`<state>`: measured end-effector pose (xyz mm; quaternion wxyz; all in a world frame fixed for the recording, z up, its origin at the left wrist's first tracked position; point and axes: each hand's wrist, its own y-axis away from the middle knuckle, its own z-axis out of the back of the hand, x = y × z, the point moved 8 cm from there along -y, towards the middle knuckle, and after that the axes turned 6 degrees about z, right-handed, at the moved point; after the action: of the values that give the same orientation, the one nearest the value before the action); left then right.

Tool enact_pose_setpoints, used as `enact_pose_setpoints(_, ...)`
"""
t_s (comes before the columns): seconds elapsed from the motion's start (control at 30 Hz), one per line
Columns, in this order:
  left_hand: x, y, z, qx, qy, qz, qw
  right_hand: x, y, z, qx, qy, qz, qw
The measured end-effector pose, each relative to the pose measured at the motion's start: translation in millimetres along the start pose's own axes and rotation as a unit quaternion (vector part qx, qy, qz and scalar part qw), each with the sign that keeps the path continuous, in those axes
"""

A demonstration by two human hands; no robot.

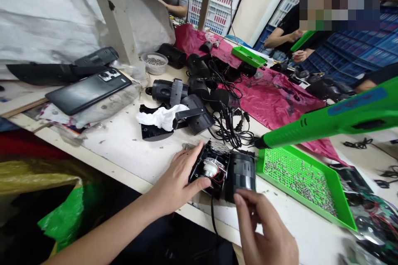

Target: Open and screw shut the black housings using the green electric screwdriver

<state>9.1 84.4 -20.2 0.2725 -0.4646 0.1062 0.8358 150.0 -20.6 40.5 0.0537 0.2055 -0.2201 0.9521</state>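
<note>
An opened black plastic housing (195,174) lies near the table's front edge, showing a white round part (211,168), thin red wires and a black cord running off the edge. My left hand (178,178) grips it, with fingers along its left side and the thumb on the near rim. Touching its right side is a black rounded shell (244,172) with slots. My right hand (264,223) is just in front of that shell, thumb and fingertips pinched together; whatever they hold, if anything, cannot be made out.
Right of the shell stands a green tray (342,198) of small screws, with a green electric screwdriver (326,120) above it. Behind lie tangled black cables (228,128), black housings (199,87) and a pink sheet (264,95). A phone (90,89) lies left. Co-workers are across the table.
</note>
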Motion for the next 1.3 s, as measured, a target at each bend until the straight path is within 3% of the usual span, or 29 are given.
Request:
enact_pose_setpoints(0.1,4,1,2.9,-0.032,0.014,0.014,0.999,-1,23,-14,0.053,-0.039,-0.062,0.996)
enact_pose_setpoints(0.23,7,0,6.5,-0.063,0.002,0.03,0.998,2,34,-36,0.109,-0.035,-0.08,0.99)
enact_pose_setpoints(0.43,8,-3,6.8,-0.062,0.004,0.026,0.998,8,23,-48,0.089,-0.075,-0.05,0.992)
enact_pose_setpoints(0.6,12,5,7.8,-0.067,0.122,0.084,0.987,7,25,-48,0.086,-0.153,-0.084,0.981)
enact_pose_setpoints(0.7,6,12,8.8,-0.072,0.276,0.12,0.951,2,29,-43,0.072,-0.212,-0.131,0.966)
enact_pose_setpoints(0.87,-3,13,-21.2,0.068,0.481,0.211,0.848,-1,27,-33,0.074,-0.238,-0.139,0.959)
enact_pose_setpoints(0.97,0,13,-34.2,0.097,0.528,0.245,0.807,-7,24,-28,0.089,-0.207,-0.141,0.964)
enact_pose_setpoints(1.03,4,11,-35.5,0.086,0.519,0.237,0.817,-14,19,-19,0.069,-0.164,-0.14,0.974)
enact_pose_setpoints(1.13,9,9,-33.4,0.08,0.437,0.198,0.873,-15,6,-6,0.029,-0.104,-0.097,0.989)
enact_pose_setpoints(1.2,10,10,-33.7,0.094,0.382,0.176,0.902,-10,-6,-5,0.035,-0.085,-0.051,0.994)
enact_pose_setpoints(1.3,10,12,-33.5,0.107,0.338,0.152,0.922,-3,-19,-10,0.063,-0.063,-0.014,0.996)
